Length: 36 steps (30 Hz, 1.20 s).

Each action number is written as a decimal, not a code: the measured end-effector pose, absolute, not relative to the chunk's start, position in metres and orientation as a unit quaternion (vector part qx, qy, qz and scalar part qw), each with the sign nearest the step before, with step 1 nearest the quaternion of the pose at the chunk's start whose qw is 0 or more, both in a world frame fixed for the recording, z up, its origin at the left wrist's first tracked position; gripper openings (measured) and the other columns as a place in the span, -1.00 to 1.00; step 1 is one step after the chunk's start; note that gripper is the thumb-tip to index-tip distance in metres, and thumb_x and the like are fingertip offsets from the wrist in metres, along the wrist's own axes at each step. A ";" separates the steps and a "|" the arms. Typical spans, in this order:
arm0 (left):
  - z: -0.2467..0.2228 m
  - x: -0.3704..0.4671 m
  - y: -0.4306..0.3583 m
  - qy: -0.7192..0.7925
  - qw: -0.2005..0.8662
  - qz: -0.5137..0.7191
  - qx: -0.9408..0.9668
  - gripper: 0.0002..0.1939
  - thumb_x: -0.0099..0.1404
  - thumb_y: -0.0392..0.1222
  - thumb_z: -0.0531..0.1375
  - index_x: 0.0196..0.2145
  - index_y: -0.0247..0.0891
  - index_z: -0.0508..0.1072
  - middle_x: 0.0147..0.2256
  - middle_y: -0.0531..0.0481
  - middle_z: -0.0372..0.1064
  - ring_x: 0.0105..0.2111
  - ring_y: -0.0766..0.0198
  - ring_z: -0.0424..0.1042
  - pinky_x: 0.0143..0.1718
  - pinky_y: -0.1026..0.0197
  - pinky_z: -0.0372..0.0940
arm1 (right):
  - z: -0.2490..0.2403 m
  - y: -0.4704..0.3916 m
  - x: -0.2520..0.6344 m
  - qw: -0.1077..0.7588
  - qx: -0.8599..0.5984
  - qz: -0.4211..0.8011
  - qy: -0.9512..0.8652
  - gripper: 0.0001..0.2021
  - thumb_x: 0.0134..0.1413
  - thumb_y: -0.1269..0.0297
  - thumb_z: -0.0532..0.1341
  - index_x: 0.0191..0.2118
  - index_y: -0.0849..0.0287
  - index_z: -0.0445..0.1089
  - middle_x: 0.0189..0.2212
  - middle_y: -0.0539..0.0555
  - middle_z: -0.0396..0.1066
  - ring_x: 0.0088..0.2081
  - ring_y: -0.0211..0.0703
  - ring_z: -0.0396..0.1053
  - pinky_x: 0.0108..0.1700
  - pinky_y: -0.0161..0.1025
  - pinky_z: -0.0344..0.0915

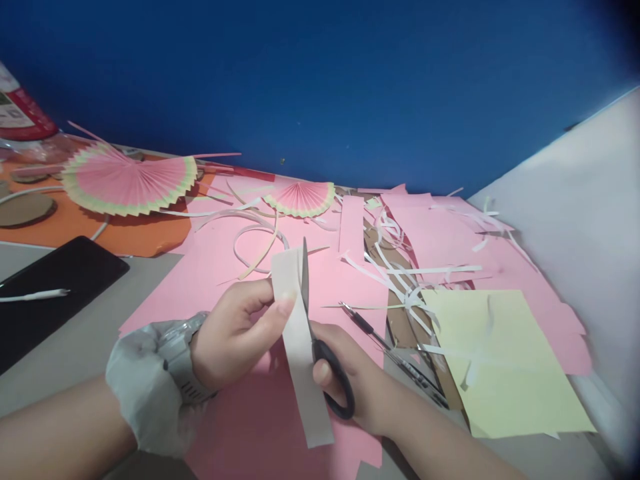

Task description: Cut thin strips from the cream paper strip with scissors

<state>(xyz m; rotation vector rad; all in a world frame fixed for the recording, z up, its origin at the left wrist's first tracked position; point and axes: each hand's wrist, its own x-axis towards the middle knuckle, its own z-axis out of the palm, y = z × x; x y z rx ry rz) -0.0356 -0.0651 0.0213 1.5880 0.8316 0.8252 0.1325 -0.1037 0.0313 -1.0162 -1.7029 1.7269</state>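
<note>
My left hand (250,330) pinches a long pale strip of paper (306,393) between thumb and fingers, holding it upright over pink paper. Black-handled scissors (336,383) are gripped in my right hand (355,373), with the thumb on one handle loop. Their blades (305,280) point up and lie along the right edge of the strip, near its upper end. A narrow sliver appears to stand apart from the strip beside the blade. The fingers behind the strip are partly hidden.
Pink sheets (165,300) cover the middle. Two pleated paper fans (133,180) lie at the back. Paper scraps (395,227), pens (365,320) and a pale yellow sheet (505,360) are at right. A black phone (60,287) lies left; a blue wall (320,87) stands behind.
</note>
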 end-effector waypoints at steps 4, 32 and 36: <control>0.021 -0.036 -0.065 0.344 0.566 0.355 0.659 -0.63 0.33 -0.12 -0.05 -0.59 -0.29 0.22 -0.69 0.15 0.18 -0.74 0.51 0.07 -0.75 0.42 -0.06 | 0.031 -0.103 0.133 0.255 -0.370 0.636 -0.627 -0.53 0.10 -0.20 -0.07 -0.36 0.19 0.13 -0.50 -0.05 -0.01 -0.46 -0.26 -0.06 -0.45 -0.31 -0.03; 0.020 -0.037 -0.065 0.397 0.519 0.413 0.635 -0.68 0.30 -0.12 -0.03 -0.58 -0.26 0.20 -0.69 0.15 0.08 -0.69 0.45 0.08 -0.68 0.38 0.04 | 0.032 -0.101 0.133 0.215 -0.376 0.633 -0.642 -0.51 0.09 -0.21 -0.07 -0.37 0.19 0.15 -0.55 -0.09 -0.04 -0.52 -0.30 -0.09 -0.50 -0.33 -0.05; 0.021 -0.037 -0.066 0.425 0.517 0.382 0.637 -0.60 0.32 -0.07 -0.06 -0.64 -0.24 0.14 -0.76 0.16 0.05 -0.75 0.46 0.05 -0.73 0.38 0.00 | 0.033 -0.102 0.134 0.214 -0.374 0.615 -0.661 -0.48 0.07 -0.25 -0.10 -0.35 0.18 0.18 -0.54 -0.05 -0.01 -0.46 -0.23 0.00 -0.41 -0.29 0.08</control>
